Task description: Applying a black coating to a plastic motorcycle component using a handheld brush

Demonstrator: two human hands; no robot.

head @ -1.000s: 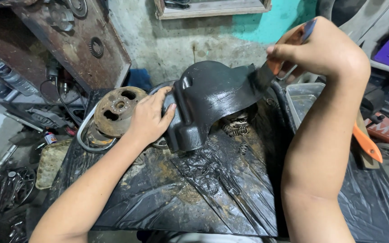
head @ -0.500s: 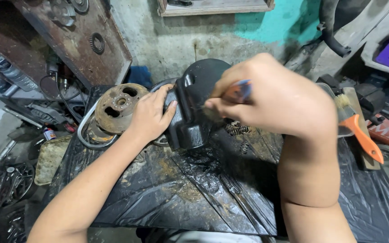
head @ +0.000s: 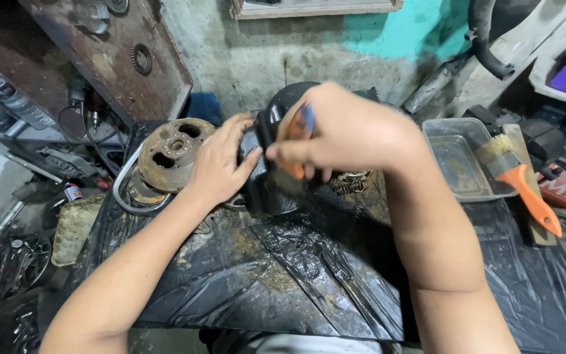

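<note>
Black sheet (head: 283,288) (greasy), brush (head: 299,141) in right hand (head: 348,131)

Rust, Plastic and Grime on the Bench

A matt black plastic cover (head: 276,131) is seen beside a rough, rusted metal disc (head: 173,154). The bench is draped in glossy, crinkled black plastic sheeting (head: 283,275), smeared with gritty brown residue.

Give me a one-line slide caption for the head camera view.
Left hand steadies a black engine cover on plastic sheeting while the right hand works an orange-handled brush against it.
</note>
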